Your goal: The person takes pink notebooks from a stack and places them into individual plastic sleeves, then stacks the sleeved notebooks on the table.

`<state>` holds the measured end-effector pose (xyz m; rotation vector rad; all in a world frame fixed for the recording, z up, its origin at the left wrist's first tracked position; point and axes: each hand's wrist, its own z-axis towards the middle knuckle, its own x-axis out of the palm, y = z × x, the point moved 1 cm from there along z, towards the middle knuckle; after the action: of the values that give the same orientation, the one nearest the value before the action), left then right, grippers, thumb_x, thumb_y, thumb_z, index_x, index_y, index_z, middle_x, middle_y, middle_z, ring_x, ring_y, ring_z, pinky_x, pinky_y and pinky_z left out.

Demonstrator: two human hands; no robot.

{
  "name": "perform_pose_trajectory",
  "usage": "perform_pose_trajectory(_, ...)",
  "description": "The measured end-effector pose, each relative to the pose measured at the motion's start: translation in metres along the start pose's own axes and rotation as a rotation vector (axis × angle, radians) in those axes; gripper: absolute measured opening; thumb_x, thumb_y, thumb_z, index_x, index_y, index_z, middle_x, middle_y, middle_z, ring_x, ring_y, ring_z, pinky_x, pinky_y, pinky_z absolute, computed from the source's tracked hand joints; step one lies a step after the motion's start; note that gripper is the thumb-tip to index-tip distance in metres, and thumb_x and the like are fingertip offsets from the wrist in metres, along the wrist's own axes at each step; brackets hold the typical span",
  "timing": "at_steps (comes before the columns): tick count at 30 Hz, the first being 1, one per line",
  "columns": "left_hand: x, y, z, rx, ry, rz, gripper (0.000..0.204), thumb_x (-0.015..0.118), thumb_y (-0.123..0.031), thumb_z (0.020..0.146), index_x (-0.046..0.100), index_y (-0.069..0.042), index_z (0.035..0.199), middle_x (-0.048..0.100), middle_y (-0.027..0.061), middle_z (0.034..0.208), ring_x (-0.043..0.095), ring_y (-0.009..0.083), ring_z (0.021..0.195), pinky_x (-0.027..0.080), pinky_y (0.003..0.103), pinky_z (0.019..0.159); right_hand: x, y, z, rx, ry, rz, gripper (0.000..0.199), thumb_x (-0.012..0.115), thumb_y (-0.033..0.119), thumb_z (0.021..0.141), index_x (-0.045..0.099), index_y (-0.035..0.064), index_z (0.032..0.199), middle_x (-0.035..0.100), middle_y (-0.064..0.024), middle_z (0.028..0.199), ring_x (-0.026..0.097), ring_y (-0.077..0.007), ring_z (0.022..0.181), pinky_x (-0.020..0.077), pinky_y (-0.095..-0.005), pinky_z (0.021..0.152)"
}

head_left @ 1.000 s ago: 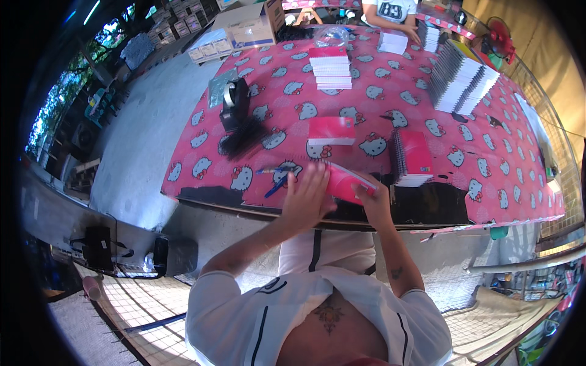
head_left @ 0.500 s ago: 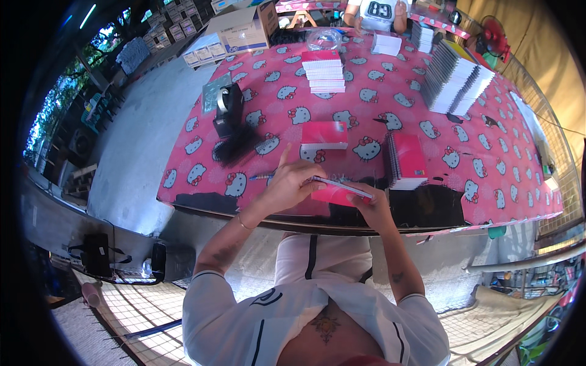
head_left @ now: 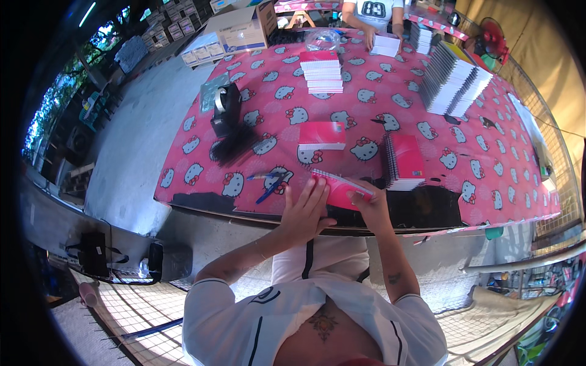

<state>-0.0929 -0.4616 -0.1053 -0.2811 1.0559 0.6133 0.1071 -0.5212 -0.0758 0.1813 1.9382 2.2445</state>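
Note:
A pink spiral notebook point(head_left: 343, 191) lies tilted at the table's near edge, cover showing, its coil along the upper left side. My right hand point(head_left: 370, 208) grips its right end, thumb on the cover. My left hand point(head_left: 305, 210) is open, its fingers stretched out and touching the notebook's left end. Just left of that hand lies a blue-handled tool point(head_left: 270, 189) that looks like pliers, with a slim blue item point(head_left: 261, 175) beside it. Beyond the notebook sits a short stack of pink pads point(head_left: 321, 134). A stack of coil-bound pink notebooks point(head_left: 404, 160) stands to the right.
Black binding coils point(head_left: 235, 146) lie by a black tape dispenser point(head_left: 227, 111) at left. Farther back are a notebook stack point(head_left: 321, 73) and tall piles point(head_left: 455, 79). Across the patterned table point(head_left: 421, 146), a co-worker's hands point(head_left: 371, 38) hold white pages.
My left hand has moved down from the coil and spread its fingers. The blue-handled tool now shows on the table. The notebook's cover has tilted more into view. The co-worker's hands have lowered onto pages.

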Motion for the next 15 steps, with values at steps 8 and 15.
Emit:
perform_pose_trajectory(8,-0.004,-0.001,0.003,0.052,-0.054,-0.064,0.086,0.051,-0.058,0.090,0.031,0.000,0.150,0.030,0.0235,0.156,0.026,0.0420,0.145,0.006,0.072,0.110,-0.005,-0.007,0.003,-0.001,0.004,-0.001,0.032,0.067,0.009,0.093,0.065,-0.0003,0.124,0.072,-0.0059,0.106,0.059,-0.0079,0.096,0.0483,-0.0264,0.090)
perform_pose_trajectory(15,-0.006,0.053,0.045,0.087,-0.029,-0.317,0.022,0.068,-0.024,0.089,0.067,-0.013,0.107,0.068,0.0017,0.098,0.063,0.0177,0.104,0.010,0.067,0.114,0.000,-0.051,0.019,0.039,0.141,-0.074,0.031,0.067,0.009,0.093,0.066,0.0010,0.123,0.072,-0.0064,0.104,0.057,-0.0073,0.093,0.0477,-0.0258,0.088)
